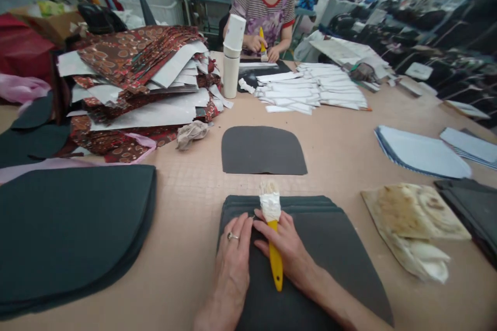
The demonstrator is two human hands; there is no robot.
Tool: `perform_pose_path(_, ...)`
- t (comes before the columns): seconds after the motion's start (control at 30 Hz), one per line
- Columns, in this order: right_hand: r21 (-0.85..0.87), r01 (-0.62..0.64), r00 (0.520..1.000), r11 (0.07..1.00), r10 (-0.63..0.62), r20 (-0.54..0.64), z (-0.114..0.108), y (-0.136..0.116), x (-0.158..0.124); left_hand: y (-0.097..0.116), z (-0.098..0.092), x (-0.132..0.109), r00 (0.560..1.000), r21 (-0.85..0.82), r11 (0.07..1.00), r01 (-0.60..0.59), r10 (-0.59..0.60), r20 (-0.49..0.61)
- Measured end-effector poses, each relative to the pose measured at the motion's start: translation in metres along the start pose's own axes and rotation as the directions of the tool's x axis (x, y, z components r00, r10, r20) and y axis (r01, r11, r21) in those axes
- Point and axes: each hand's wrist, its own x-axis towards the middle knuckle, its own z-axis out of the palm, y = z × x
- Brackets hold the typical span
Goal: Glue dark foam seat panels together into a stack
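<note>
My right hand (287, 248) holds a paintbrush (276, 258) with a yellow handle, its bristles up and a white-coated band below them. The bristles point away from me. The fingers of my left hand (233, 264), one with a ring, lie stretched out on a stack of dark cut panels (326, 258), touching its upper part. The two hands nearly meet at the fingertips. Beyond the stack, a single dark grey panel (264, 150) with rounded upper corners lies flat on the table (186, 248).
A larger stack of dark panels (70, 227) lies at left, below a heap of patterned red-brown pieces (140, 67). White cups (231, 62) stand stacked near white strips (306, 88). A stained cloth (415, 222) lies at right. Across the table a person (267, 15) holds another yellow brush.
</note>
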Motion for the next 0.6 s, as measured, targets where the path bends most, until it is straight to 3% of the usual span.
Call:
perform_pose_path(0.17,-0.031,-0.049,0.999,0.998,0.049,0.012,-0.017,0.01,-0.021,-0.013,0.009,-0.003,0.996,0.106,0.991,-0.082,0.08,0.025)
perform_pose_path(0.3,-0.12,-0.19,0.98,0.974,0.182,-0.08,-0.04,0.051,-0.064,-0.008,0.005,0.002,0.996,0.109,0.991,-0.081,0.077,0.037)
perform_pose_path(0.47,-0.244,-0.448,0.883,0.86,0.382,-0.274,-0.078,0.099,-0.119,-0.005,0.001,0.007,0.998,0.105,0.993,-0.057,0.06,-0.025)
perform_pose_path(0.53,-0.243,-0.513,0.838,0.823,0.42,-0.348,-0.089,0.104,-0.13,-0.005,-0.003,0.009,0.996,0.136,0.988,-0.07,0.076,-0.04)
perform_pose_path(0.6,-0.213,-0.499,0.829,0.84,0.391,-0.4,-0.094,0.102,-0.131,0.002,-0.009,0.013,0.996,0.176,0.982,-0.071,0.081,-0.048)
